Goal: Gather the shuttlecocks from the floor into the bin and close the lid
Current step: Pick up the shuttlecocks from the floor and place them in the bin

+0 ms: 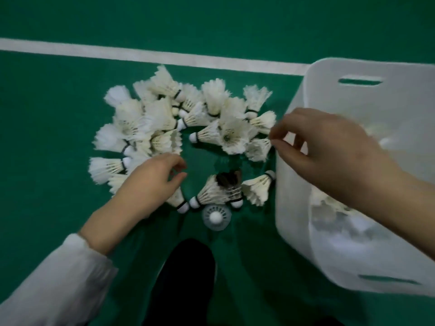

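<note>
My left hand (pixel 150 177) hovers low over the near-left edge of the pile, fingers curled loosely with thumb and forefinger slightly apart, clamped on nothing that I can see; I judge it is set to pinch the nearest cork. My right hand (pixel 329 151) is blurred, fingers parted and empty as far as I can tell, with the fingertips (pixel 274 137) just at the feathers of the shuttlecock nearest it. The shuttlecocks (pixel 188 128) lie on the green floor (pixel 47 114) in a rough ring between and beyond both hands, within reach of both. The bin (pixel 353 95) stands open just right of the right hand, under its wrist, so each drop is short; some white shapes show inside. No lid in view. Most of the task remains.
</note>
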Tool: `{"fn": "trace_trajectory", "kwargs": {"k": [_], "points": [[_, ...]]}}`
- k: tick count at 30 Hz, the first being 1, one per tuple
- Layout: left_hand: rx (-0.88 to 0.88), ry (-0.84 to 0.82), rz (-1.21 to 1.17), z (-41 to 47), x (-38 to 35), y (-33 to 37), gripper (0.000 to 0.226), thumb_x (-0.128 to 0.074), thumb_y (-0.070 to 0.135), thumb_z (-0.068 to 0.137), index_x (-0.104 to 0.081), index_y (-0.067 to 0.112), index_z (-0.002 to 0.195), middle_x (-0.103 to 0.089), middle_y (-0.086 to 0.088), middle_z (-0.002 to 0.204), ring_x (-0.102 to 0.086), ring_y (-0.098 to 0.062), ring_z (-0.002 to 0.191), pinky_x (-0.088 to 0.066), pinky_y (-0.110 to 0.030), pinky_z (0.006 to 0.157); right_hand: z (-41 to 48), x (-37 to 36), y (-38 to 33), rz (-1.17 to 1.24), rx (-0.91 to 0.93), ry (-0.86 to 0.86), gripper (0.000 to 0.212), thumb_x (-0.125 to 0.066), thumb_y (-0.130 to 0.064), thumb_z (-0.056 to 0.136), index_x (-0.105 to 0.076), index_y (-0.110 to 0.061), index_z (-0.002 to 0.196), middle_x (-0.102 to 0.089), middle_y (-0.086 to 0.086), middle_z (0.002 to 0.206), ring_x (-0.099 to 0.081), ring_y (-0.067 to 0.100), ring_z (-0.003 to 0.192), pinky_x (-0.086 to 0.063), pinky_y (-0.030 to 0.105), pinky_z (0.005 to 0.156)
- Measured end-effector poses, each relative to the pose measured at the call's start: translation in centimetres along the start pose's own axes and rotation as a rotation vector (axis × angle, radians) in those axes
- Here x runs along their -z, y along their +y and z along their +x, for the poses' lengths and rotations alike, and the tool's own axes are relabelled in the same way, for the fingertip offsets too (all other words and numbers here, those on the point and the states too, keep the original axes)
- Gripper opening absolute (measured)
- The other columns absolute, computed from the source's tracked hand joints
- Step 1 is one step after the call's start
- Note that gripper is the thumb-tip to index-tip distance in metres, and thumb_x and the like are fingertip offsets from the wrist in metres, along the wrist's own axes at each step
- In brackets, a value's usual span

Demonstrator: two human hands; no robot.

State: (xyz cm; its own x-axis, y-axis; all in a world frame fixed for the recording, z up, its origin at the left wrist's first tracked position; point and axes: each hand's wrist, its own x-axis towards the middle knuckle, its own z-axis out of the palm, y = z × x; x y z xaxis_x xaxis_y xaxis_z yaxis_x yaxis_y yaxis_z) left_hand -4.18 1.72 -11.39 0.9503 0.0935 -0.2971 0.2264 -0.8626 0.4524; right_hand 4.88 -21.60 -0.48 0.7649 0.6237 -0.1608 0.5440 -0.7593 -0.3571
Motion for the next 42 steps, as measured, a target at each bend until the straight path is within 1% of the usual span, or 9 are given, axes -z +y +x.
{"fn": "trace_trajectory", "kwargs": {"k": [5,12,16,22,28,32,37,40,42], "points": [[0.089,0.040,-0.032,-2.9,1.0,-3.7,0.017,-0.058,0.021,0.087,-0.062,0.016,0.103,-0.061,-0.001,0.099,-0.057,-0.018,0.091,-0.045,-0.032,0.079,2.1,-4.8,-4.7,0.039,-0.040,-0.086,0.019,-0.050,-0.027,0.091,-0.060,-0.018,0.103,-0.060,0.002,0.100,-0.056,0.023,0.090,-0.035,0.030,0.068],[0.206,0.131,-0.122,-4.5,1.1,-6.6,0.008,-0.058,0.024,0.088,-0.060,0.021,0.095,-0.059,0.003,0.095,-0.057,-0.015,0.086,-0.047,-0.031,0.077,3.3,-15.2,-5.5,0.066,-0.404,-0.338,0.021,-0.049,-0.027,0.091,-0.054,-0.006,0.092,-0.058,0.015,0.104,-0.057,0.032,0.092,-0.040,0.031,0.069],[0.203,0.113,-0.118,-3.9,-0.2,-6.4,0.022,-0.059,0.026,0.088,-0.060,0.016,0.108,-0.056,0.002,0.103,-0.052,-0.017,0.099,-0.043,-0.030,0.086,3.3,-16.4,-5.8,0.137,-0.486,-0.241,0.024,-0.048,-0.022,0.090,-0.054,-0.009,0.109,-0.060,0.013,0.108,-0.058,0.032,0.095,-0.045,0.035,0.075],[0.111,0.059,0.044,-3.8,-1.2,-7.5,0.052,-0.068,0.019,0.080,-0.049,0.018,0.128,-0.041,-0.003,0.127,-0.033,-0.020,0.120,-0.029,-0.029,0.099,3.4,-16.0,-6.5,0.232,-0.417,-0.251,0.015,-0.048,-0.023,0.091,-0.054,-0.015,0.103,-0.065,0.009,0.097,-0.059,0.029,0.084,-0.046,0.034,0.067],[0.103,-0.173,0.088,-4.4,-1.9,-8.8,0.082,-0.074,0.020,0.073,-0.031,0.027,0.142,-0.020,0.000,0.146,-0.028,-0.021,0.128,-0.032,-0.036,0.104,4.2,-14.5,-6.8,0.362,-0.311,-0.005,0.012,-0.048,-0.019,0.093,-0.053,-0.011,0.100,-0.059,0.005,0.085,-0.056,0.024,0.074,-0.043,0.032,0.064],[0.117,0.027,0.022,-4.6,-1.9,-8.7,0.055,-0.060,0.007,0.080,-0.048,0.022,0.132,-0.032,0.000,0.140,-0.050,-0.023,0.108,-0.048,-0.036,0.081,4.4,-14.8,-6.6,0.313,-0.283,0.002,0.018,-0.047,-0.018,0.093,-0.055,-0.011,0.108,-0.061,0.007,0.098,-0.057,0.023,0.086,-0.045,0.033,0.073],[0.205,0.272,-0.177,-3.8,0.0,-8.0,0.020,-0.052,0.022,0.092,-0.067,0.010,0.098,-0.054,0.000,0.110,-0.052,-0.015,0.092,-0.033,-0.019,0.073,3.7,-16.2,-6.2,0.268,-0.256,-0.119,0.031,-0.047,-0.027,0.094,-0.053,-0.014,0.122,-0.055,0.007,0.111,-0.056,0.024,0.100,-0.043,0.031,0.079],[0.282,0.245,-0.269,-3.7,1.3,-7.9,0.011,-0.061,0.022,0.086,-0.064,0.018,0.095,-0.058,0.003,0.082,-0.055,-0.018,0.078,-0.037,-0.011,0.061,3.4,-16.9,-5.7,0.185,-0.253,-0.167,0.027,-0.048,-0.028,0.094,-0.060,-0.011,0.111,-0.054,0.008,0.105,-0.055,0.027,0.095,-0.036,0.029,0.069],[0.342,0.127,-0.352,-4.1,1.9,-7.7,0.029,-0.066,0.024,0.081,-0.054,0.025,0.107,-0.060,0.000,0.082,-0.059,-0.019,0.074,-0.047,-0.023,0.069,3.2,-17.1,-5.4,0.160,-0.260,-0.172,0.024,-0.048,-0.027,0.094,-0.063,-0.010,0.101,-0.053,0.007,0.100,-0.055,0.028,0.089,-0.036,0.030,0.066]]}}
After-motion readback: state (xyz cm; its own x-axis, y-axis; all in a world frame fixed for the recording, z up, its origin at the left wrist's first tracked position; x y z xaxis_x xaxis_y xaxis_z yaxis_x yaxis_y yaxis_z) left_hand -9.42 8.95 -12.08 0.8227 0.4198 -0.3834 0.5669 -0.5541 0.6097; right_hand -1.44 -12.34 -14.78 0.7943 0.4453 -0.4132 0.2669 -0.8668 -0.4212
